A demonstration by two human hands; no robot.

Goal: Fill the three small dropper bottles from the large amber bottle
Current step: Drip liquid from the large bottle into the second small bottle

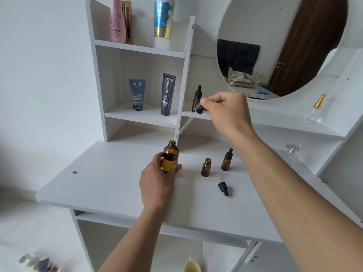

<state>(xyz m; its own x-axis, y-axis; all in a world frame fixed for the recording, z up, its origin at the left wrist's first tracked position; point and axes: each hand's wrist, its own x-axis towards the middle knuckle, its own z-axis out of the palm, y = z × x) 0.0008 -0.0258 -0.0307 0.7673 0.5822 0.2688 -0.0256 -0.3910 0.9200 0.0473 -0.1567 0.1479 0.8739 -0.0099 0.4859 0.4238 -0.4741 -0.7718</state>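
Grip of left hand (157, 181) round large amber bottle (170, 159), brown glass, neck open, steadying it upright on the desk (98, 183), likely as a still target for the glass dropper (198, 109) pinched in right hand (225, 112), tip tilted just above that neck. To the right: open small bottle (206, 167), loose cap (223, 188), capped small bottle (227, 160); third small bottle (197, 96) on the shelf (275, 120)
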